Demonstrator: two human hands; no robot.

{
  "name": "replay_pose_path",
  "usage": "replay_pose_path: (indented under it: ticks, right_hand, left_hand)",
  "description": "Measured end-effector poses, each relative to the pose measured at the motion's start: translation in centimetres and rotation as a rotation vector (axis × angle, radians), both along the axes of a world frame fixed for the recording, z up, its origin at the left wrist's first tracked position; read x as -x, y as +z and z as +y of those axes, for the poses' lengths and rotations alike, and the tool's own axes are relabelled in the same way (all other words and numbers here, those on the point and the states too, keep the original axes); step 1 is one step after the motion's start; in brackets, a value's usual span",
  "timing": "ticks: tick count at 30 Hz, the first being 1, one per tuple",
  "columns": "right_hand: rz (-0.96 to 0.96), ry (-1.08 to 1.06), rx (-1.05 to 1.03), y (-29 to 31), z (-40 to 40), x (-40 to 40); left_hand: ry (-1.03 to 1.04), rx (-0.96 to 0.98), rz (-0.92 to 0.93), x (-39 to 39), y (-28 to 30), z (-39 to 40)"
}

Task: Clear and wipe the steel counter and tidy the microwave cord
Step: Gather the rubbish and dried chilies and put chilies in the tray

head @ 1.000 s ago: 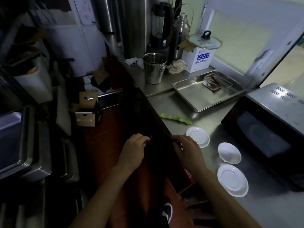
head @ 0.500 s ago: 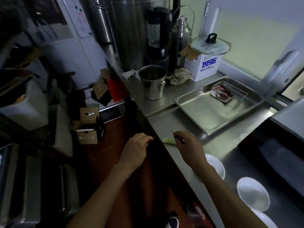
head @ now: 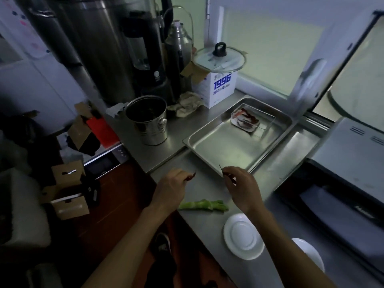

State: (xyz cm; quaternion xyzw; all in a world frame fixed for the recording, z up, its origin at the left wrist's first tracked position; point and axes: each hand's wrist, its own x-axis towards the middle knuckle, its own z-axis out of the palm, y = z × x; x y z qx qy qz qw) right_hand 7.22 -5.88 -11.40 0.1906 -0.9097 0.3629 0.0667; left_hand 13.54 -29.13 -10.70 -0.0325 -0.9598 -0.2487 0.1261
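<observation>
At centre frame, above the steel counter (head: pixel 207 142), our left hand (head: pixel 170 189) pinches a dark red scrap (head: pixel 191 176) and our right hand (head: pixel 242 187) pinches a thin dark sliver (head: pixel 221 169). Both look light and brittle, so we judge fingertip pinches suit them; the limp green stalk (head: pixel 204 205) below wants lifting mid-length.

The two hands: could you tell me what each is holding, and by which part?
The left hand pinches a small dark red scrap by one end; the right hand pinches a thin dark stem near its lower end.

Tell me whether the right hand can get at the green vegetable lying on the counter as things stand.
Probably yes. The green vegetable lies uncovered on the counter just below the right hand, nothing between them. But its fingers already pinch a small dark scrap, so it may need dropping first.
</observation>
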Motion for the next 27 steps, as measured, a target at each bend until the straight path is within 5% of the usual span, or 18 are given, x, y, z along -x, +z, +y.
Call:
replay_pose_path:
  ticks: [27]
  right_hand:
    - [-0.145, -0.590, -0.095, -3.4, -1.8, 23.6]
  left_hand:
    - [-0.551, -0.203, -0.143, 40.9, -4.9, 3.4]
